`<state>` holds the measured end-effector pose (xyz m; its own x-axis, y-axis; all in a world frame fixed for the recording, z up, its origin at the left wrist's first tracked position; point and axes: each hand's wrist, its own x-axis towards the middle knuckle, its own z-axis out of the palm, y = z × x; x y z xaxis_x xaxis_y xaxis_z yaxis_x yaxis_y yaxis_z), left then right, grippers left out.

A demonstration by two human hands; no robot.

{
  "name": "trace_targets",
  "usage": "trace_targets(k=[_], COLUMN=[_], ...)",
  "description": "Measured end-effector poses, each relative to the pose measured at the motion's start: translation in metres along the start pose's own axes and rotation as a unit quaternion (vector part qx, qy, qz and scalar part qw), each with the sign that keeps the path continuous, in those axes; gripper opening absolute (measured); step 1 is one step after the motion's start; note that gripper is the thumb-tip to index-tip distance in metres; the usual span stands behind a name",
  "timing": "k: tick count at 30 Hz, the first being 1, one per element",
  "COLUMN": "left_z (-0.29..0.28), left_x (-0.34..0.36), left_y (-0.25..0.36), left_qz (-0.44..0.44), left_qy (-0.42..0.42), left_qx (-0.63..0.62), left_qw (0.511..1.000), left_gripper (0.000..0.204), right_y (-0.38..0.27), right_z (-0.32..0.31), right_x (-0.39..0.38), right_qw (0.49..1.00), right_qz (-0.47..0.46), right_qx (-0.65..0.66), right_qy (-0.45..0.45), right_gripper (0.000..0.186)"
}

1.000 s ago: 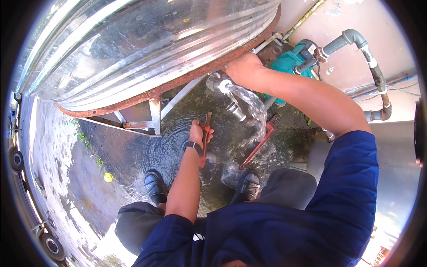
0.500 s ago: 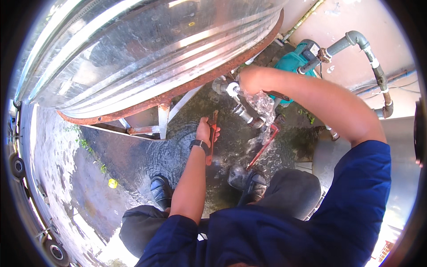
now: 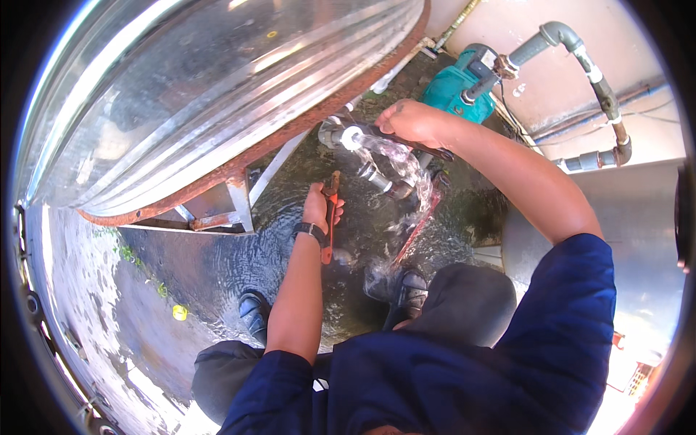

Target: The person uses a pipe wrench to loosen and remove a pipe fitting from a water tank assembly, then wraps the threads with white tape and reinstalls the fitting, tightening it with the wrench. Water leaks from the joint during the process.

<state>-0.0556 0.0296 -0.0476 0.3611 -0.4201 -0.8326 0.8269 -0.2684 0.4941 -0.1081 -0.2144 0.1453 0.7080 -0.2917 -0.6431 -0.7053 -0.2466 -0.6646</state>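
Observation:
My left hand [image 3: 317, 208] is wrapped round a red pipe wrench [image 3: 330, 225], held upright over the wet floor. At the pipework below the tank, my right hand [image 3: 409, 122] is closed on a dark, long-handled tool [image 3: 435, 151]; its jaws are hidden by the hand and the water. Beside it is a white pipe fitting [image 3: 352, 138], from which water [image 3: 401, 161] gushes. A grey pipe piece [image 3: 377, 179] sits just below the stream. Under the falling water, a second red wrench [image 3: 415, 239] leans or lies near my right foot.
A large ribbed metal tank [image 3: 239, 123] on a rusty stand [image 3: 238, 199] fills the upper left. A teal pump [image 3: 455, 87] stands by the wall, joined to a grey pipe [image 3: 533, 47]. Water spreads over the concrete floor [image 3: 181, 254]. A yellow object [image 3: 180, 312] lies left.
The view has shifted, so the scene sits further left. The white fitting's mouth and more of the gushing water show beside my right hand. My left hand still grips the red pipe wrench.

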Motion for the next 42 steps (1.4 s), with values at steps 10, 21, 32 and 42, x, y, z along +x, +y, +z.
trace_targets(k=[10, 21, 32, 42], left_z=[-0.015, 0.125, 0.303, 0.099], left_x=[-0.116, -0.289, -0.22, -0.126], left_y=[0.047, 0.137, 0.132, 0.127], left_qz=[0.032, 0.243, 0.377, 0.47], left_qy=[-0.074, -0.236, -0.197, 0.127], left_qx=[0.26, 0.228, 0.174, 0.259], left_qw=[0.962, 0.913, 0.888, 0.834], left_gripper=[0.049, 0.097, 0.082, 0.056], right_y=[0.015, 0.081, 0.097, 0.132], right_z=[-0.076, -0.081, -0.056, -0.066], right_x=[-0.051, -0.13, -0.166, -0.098], right_qw=[0.978, 0.921, 0.817, 0.942], right_qz=[-0.105, -0.334, -0.366, -0.247], right_qx=[-0.13, -0.07, 0.445, 0.053], right_qy=[0.126, 0.186, 0.033, 0.22], right_gripper=[0.047, 0.047, 0.037, 0.039])
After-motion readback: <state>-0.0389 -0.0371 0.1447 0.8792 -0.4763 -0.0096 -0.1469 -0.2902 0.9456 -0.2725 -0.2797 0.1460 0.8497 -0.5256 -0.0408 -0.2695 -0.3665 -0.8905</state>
